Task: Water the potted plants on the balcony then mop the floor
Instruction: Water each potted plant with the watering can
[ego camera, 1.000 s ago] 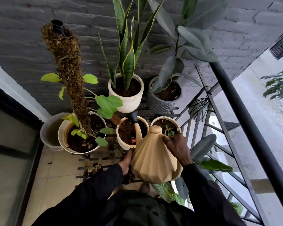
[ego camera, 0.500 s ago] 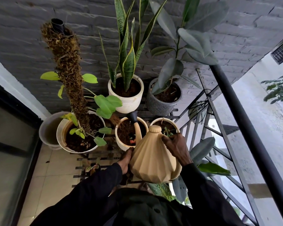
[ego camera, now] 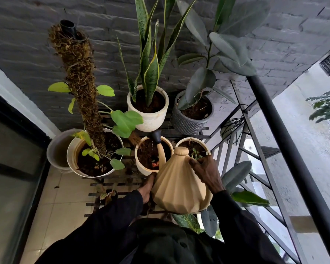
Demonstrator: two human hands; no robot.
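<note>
Both hands grip the watering can [ego camera: 179,187], right hand [ego camera: 206,172] on top, left hand [ego camera: 147,187] half hidden; spout [ego camera: 159,147] points away over middle pot [ego camera: 141,164].

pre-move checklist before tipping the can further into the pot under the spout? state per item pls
1. Left hand supporting the watering can at its lower left side: ok.
2. Right hand on the can's upper right side: ok.
3. Black spout tip above the rim of the middle cream pot: ok.
4. Water flowing: cannot tell.
5. Cap seated on the can: ok.
6. Water level in the can: cannot tell.
</note>
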